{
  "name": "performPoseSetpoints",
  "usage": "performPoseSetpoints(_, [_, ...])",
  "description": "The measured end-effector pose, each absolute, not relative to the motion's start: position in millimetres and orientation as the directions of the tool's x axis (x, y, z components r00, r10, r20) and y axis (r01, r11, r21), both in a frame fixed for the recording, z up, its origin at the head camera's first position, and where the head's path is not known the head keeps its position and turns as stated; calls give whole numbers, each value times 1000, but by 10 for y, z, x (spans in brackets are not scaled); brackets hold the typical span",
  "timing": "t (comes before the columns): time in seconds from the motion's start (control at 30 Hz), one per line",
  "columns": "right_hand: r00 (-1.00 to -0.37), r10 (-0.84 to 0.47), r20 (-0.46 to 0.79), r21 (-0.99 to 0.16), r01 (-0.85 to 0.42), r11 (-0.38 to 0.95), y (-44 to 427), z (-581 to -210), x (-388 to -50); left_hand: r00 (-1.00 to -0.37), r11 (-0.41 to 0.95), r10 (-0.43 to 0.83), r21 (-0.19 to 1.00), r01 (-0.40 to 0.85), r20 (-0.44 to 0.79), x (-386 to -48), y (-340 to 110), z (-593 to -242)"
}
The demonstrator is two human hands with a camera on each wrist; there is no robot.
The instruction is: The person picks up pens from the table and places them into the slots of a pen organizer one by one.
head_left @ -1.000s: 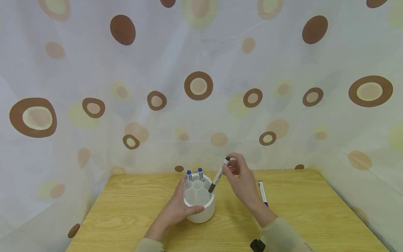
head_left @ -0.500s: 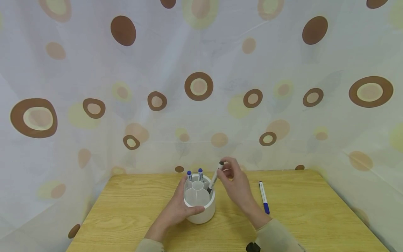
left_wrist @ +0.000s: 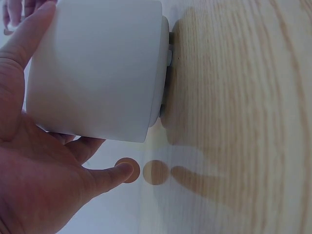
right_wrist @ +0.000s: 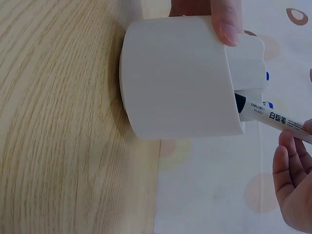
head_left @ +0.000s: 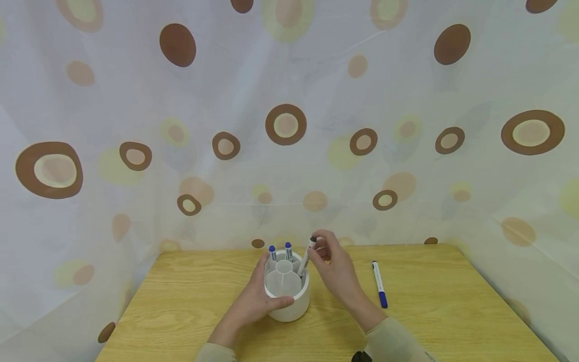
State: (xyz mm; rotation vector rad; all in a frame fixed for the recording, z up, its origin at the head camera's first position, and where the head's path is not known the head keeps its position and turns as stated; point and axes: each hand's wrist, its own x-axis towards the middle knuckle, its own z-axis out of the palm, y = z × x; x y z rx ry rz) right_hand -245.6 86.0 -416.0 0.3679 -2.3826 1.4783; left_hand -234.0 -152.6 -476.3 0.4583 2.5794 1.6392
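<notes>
A round white pen organizer (head_left: 289, 310) with inner compartments stands on the table. My left hand (head_left: 255, 299) holds it from the left, thumb across the front and fingers around the far side. With thumb and fingertips, my right hand (head_left: 336, 271) pinches a white whiteboard marker (head_left: 304, 263) near its upper end. This marker tilts, dark capped end down, into a compartment on the organizer's right side; in the right wrist view the black cap (right_wrist: 240, 103) is partly behind the rim. Two blue-ended markers (head_left: 288, 251) stand in rear compartments.
Another white marker (head_left: 379, 284) with a blue cap lies on the wooden table (head_left: 434, 301), right of my right hand. A patterned curtain (head_left: 316, 166) hangs behind the table and along both sides.
My right hand has moved left and down, bringing the marker's dark end into the organizer's right compartment. The blue-capped marker on the table has come fully into view. My left hand stays put.
</notes>
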Motion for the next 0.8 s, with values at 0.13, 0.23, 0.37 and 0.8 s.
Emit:
performPoseSetpoints(0.13, [-922,-68,382,-811,-369,453,853,-4149,-2447,-956,391,273,895,215,111,-2332,-1519,-4760])
performPoseSetpoints(0.23, [-921,-89,379,-805,-376,459,856,-4137,-2439,-957,388,271,897,210,107,-2324,-1513,-4757])
performPoseSetpoints(0.37, [-921,-98,377,-796,-377,474,893,-4144,-2447,-954,383,272,896,226,124,-2330,-1502,-4758])
performPoseSetpoints(0.8, [-936,-67,345,-786,-327,524,1110,-4199,-2431,-943,385,298,886,258,145,-2318,-1534,-4690])
